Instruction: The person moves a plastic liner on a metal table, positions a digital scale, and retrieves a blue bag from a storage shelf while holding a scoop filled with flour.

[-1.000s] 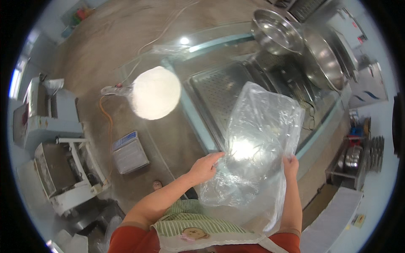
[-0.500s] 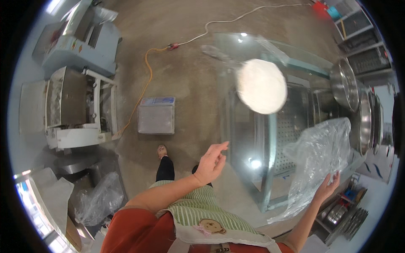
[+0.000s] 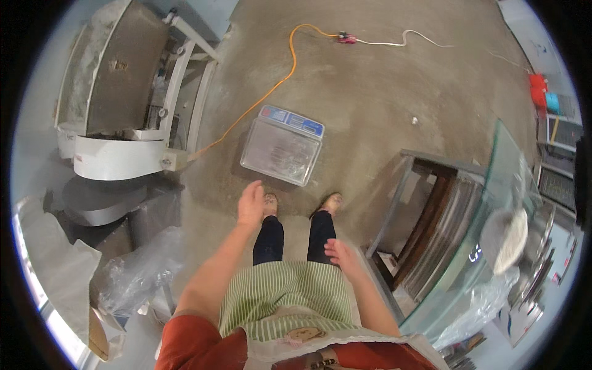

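My left hand (image 3: 250,205) is stretched forward in front of my left shoe, with nothing in it and its fingers extended. It is nearest to the platform scale (image 3: 280,151) on the floor, which has a blue panel along its far edge and a flat, clear-covered plate. My right hand (image 3: 343,256) hangs in front of my right leg, empty, its fingers loosely bent and apart. Neither hand touches the scale. Off to the right, a round heap of white powder (image 3: 509,242) stands on the glass-topped table (image 3: 441,296). A crumpled clear plastic bag (image 3: 478,308) lies near it.
A machine with a white housing (image 3: 120,158) stands at the left. Below it are a crumpled plastic bag (image 3: 145,265) and a pale sheet (image 3: 58,265). An orange cord (image 3: 271,91) runs across the floor to a red plug (image 3: 347,39). Trays (image 3: 441,228) sit under the glass.
I have turned left, away from the glass table and powder. My right hand has let go of the plastic bag and come in front of me. Both hands are now nearer the scale.
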The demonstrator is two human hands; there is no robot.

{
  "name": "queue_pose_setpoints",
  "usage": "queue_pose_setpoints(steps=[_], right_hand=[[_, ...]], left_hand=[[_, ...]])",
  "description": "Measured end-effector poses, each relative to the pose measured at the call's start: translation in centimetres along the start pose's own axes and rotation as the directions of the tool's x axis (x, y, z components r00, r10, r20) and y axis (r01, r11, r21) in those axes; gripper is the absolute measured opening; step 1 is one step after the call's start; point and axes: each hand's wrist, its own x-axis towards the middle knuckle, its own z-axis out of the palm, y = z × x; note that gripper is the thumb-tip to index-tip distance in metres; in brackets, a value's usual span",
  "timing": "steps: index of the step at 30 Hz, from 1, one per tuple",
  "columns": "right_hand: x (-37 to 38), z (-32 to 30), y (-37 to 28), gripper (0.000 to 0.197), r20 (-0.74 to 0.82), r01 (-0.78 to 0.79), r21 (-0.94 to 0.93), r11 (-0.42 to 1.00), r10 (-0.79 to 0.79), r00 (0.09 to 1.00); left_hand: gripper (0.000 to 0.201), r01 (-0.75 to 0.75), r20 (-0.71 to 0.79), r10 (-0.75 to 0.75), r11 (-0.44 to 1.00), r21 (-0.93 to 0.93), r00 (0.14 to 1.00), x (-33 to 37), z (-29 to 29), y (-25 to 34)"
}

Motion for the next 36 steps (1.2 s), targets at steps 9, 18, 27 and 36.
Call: queue_pose_setpoints(steps=[9, 18, 27, 36], right_hand=[[30.1, -3.4, 4.2, 0.083, -0.077, -0.179, 0.071, 0.981, 0.184, 0.98], [45.7, -1.3, 3.0, 0.093, -0.158, -0.027, 0.164, 0.986, 0.053, 0.986], [51.0, -0.7, 2.6, 0.081, -0.069, 0.063, 0.557, 0.828, -0.029, 0.997], [41.2, -0.2, 4.8, 0.081, -0.202, 0.007, 0.5, 0.866, 0.108, 0.973]], left_hand=[[0.048, 0.258, -0.055, -0.256, 0.966, 0.023, 0.965, 14.2, 4.9, -17.0], [0.065, 0.28, -0.102, -0.275, 0.96, 0.028, 0.956, 26.3, 11.5, -27.6], [0.078, 0.669, 0.328, -0.583, 0.645, -0.37, 0.743, 30.5, 12.1, -25.7], [0.072, 0.633, 0.267, -0.592, 0.584, -0.509, 0.761, 21.2, 5.6, -20.1]])
